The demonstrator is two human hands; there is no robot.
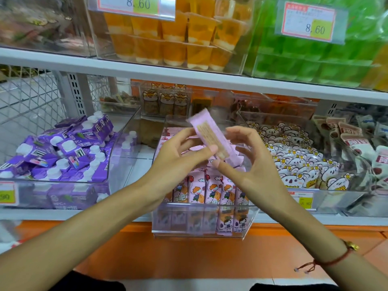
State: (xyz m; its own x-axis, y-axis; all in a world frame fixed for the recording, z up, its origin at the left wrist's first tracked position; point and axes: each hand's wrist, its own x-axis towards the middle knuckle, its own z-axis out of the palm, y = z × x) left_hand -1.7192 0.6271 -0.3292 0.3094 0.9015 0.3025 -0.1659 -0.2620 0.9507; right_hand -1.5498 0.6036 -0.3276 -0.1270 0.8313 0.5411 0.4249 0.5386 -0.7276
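Holding one pink packet (207, 131) up above the clear bin (201, 229), tilted, top end pointing away to the left. Print on it is blurred and unreadable. Left hand (180, 152) pinches it mid-length, thumb on the near face, fingers behind and out of sight. Right hand (252, 162) is cupped round the lower crimped end, fingers loosely curled, thumb tip just beside the wrapper. Can't tell if it actually grips, since that end is partly covered by the hand.

The bin holds upright rows of matching pink packets (212, 192) with a cartoon kid on them; the back rows are hidden behind both hands.

Left bin: purple cartons (69, 150) with white caps, piled loose. Its yellow price tag (7, 195) is cut off by the frame edge.

Right bin: koala-print packs (294, 160).

Shelf above: orange jelly cups (174, 34) and green packs (315, 59), the latter blurred.
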